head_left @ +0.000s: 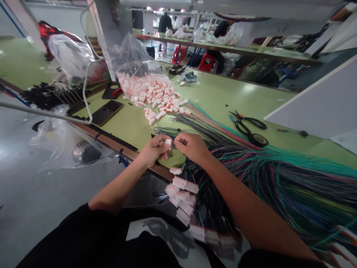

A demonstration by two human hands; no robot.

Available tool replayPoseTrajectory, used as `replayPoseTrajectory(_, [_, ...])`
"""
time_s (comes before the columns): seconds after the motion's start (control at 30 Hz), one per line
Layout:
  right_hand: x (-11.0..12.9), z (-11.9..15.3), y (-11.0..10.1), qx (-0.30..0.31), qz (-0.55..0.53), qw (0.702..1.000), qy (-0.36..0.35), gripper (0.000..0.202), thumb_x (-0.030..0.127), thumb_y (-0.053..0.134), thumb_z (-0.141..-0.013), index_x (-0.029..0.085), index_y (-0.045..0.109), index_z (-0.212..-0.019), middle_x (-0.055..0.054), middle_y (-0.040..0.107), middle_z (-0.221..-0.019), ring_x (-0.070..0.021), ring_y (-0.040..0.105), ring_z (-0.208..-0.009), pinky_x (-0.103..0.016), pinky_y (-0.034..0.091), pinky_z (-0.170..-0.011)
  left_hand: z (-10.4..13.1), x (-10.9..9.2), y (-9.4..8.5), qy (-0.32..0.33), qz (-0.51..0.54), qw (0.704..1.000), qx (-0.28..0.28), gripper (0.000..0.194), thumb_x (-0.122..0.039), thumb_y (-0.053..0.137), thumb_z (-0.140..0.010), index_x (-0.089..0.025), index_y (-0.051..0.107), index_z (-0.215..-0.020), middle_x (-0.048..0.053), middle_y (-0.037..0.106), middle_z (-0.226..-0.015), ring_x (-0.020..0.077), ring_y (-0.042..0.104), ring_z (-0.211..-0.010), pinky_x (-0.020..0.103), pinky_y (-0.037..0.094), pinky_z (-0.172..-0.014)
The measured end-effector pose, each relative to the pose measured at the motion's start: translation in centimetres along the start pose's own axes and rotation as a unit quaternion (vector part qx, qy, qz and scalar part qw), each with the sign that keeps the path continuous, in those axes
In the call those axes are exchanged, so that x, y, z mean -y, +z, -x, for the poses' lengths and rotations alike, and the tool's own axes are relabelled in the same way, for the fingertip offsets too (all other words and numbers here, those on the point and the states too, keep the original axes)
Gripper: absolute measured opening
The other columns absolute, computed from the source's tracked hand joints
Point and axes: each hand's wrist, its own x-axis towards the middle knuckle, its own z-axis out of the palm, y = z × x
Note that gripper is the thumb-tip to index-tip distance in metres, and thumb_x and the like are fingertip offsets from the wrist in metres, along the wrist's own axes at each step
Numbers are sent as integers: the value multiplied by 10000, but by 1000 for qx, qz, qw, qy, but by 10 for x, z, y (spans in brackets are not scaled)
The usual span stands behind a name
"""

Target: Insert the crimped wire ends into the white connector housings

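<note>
My left hand (154, 150) pinches a small white connector (168, 142) between thumb and fingertips, above the table's near edge. Close beside it on the right, my right hand (192, 147) is closed with its fingertips near the connector. What those fingertips hold, if anything, is too small to make out. Beyond both hands lie the bare ends of dark wires (184, 121). Below my right hand, finished-looking white and orange connectors (182, 197) hang with dark wires over the table edge, near my lap.
A clear bag spills loose white-and-orange connectors (157, 93) across the green table (217, 98). Scissors (248, 123), a roll of black tape (258, 140) and a phone (107, 112) lie around. Long green, red and black wires (279, 167) cover the right side. A bent metal rod (86, 89) crosses the left.
</note>
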Motion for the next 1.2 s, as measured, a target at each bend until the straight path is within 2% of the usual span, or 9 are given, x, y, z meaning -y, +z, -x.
replayPoseTrajectory(0.2, [3,-1,1,27,-8,1000,2,140,206,510,-710,172,596,-604,23,536,-527,-86,430,-510,-225,310,-543,4,0,0,8,-35,999,1,411,-435,760,-609,-148,532,-796,-71,541,-496,50,480,-362,153,355,-356])
replayPoseTrajectory(0.33, [-23,-10,-32,89,-77,992,35,204,321,514,-757,173,654,-776,-10,639,-685,-103,516,-579,-224,371,-579,5,1,0,11,-23,1000,5,420,-441,758,-610,-144,545,-818,-56,586,-572,47,492,-365,160,352,-348])
replayPoseTrajectory(0.43, [-64,-10,-69,-85,71,979,170,286,302,434,-827,145,651,-927,-83,668,-852,-130,549,-686,-236,374,-611,4,1,0,5,-5,1000,-4,434,-433,779,-582,-140,547,-803,-59,588,-568,48,490,-353,159,344,-335])
replayPoseTrajectory(0.5, [-91,-6,-87,-97,247,926,269,289,235,421,-831,131,666,-941,-130,669,-941,-172,558,-798,-264,357,-649,4,1,0,1,-8,1000,-3,425,-428,781,-586,-139,550,-795,-63,585,-555,47,493,-354,157,348,-341])
replayPoseTrajectory(0.57, [-110,0,-95,-85,297,900,308,287,180,428,-814,110,684,-922,-166,664,-964,-212,558,-837,-298,336,-654,5,0,0,1,-16,1000,2,415,-430,774,-602,-142,552,-802,-69,574,-528,49,492,-355,156,352,-350])
replayPoseTrajectory(0.77, [-126,-1,-84,-46,298,905,300,180,135,510,-751,155,688,-741,-120,664,-881,-184,535,-763,-284,302,-621,5,0,0,-1,-34,999,9,395,-430,755,-634,-147,549,-816,-67,576,-516,53,494,-367,163,371,-373])
replayPoseTrajectory(1.0, [-128,1,-87,-138,247,909,307,150,122,484,-740,151,575,-625,-132,610,-723,-135,432,-611,-316,239,-586,6,-1,0,0,-34,999,7,363,-413,745,-650,-155,551,-817,-60,577,-519,58,495,-379,173,371,-380])
replayPoseTrajectory(1.13, [-129,0,-93,-227,200,900,313,163,132,436,-757,139,596,-789,-146,618,-803,-146,435,-635,-312,263,-591,6,-1,2,5,-31,1000,1,391,-425,750,-639,-144,548,-820,-58,574,-518,59,496,-387,174,375,-386])
replayPoseTrajectory(1.2, [-123,-4,-90,-239,171,910,293,194,157,456,-753,141,612,-868,-122,630,-822,-151,469,-659,-290,304,-595,6,-1,2,6,-29,1000,0,384,-427,748,-641,-144,549,-808,-59,569,-516,57,497,-390,169,371,-387])
